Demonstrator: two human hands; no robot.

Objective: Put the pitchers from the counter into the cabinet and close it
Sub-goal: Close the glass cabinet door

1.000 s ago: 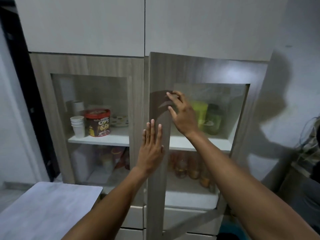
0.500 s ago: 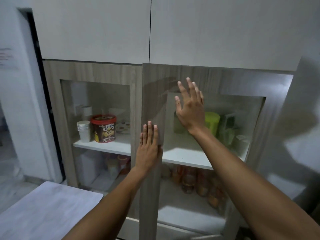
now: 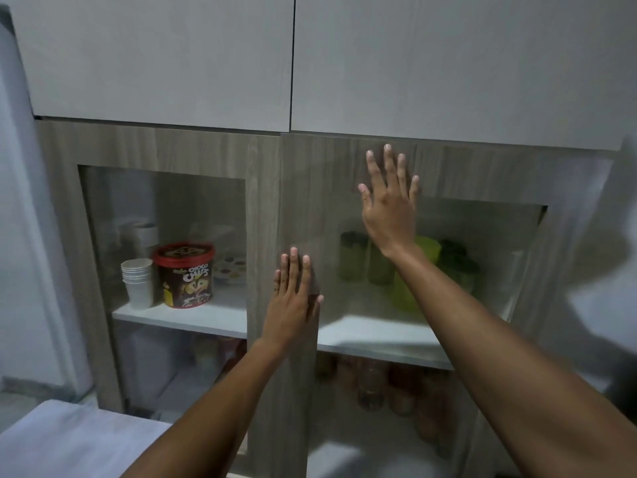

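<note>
My left hand (image 3: pixel 292 298) lies flat, fingers straight, palm against the wooden frame of the right cabinet door (image 3: pixel 300 208), gripping nothing. At two o'clock from it, my right hand (image 3: pixel 389 201) is spread flat across the door's top rail and glass, likewise empty. Behind the frosted glass, at four o'clock from my right hand, the green pitchers (image 3: pixel 444 267) stand blurred on the white shelf (image 3: pixel 372 334).

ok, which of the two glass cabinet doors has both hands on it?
The right door: the left hand lies flat on its inner stile, the right hand near its top rail. The left door, fronting the Choco Chips tub, is untouched.
</note>
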